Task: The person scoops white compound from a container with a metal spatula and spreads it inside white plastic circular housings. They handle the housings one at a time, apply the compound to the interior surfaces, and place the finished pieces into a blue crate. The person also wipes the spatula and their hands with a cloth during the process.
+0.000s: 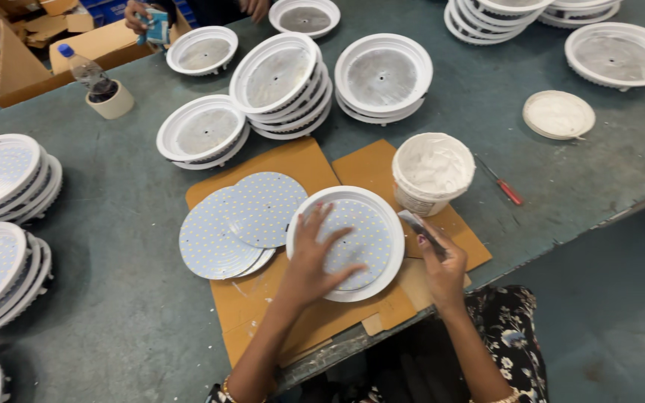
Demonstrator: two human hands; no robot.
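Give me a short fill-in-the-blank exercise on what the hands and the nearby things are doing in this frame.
1. The left hand presses flat on a dotted round board inside a ____ round housing.
2. The right hand holds a small ____.
3. The white tub of paste stands on brown ____.
4. A screwdriver with a ____ handle lies beside the tub.

Missing words: white; spatula; cardboard; red

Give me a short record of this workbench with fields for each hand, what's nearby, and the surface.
Left hand: left hand pressed flat on dotted round LED board in white round lamp housing
Right hand: right hand holds small flat grey spatula
Nearby: white plastic tub of white paste; loose round LED boards; red-handled screwdriver
Surface: brown cardboard sheets on grey-green table
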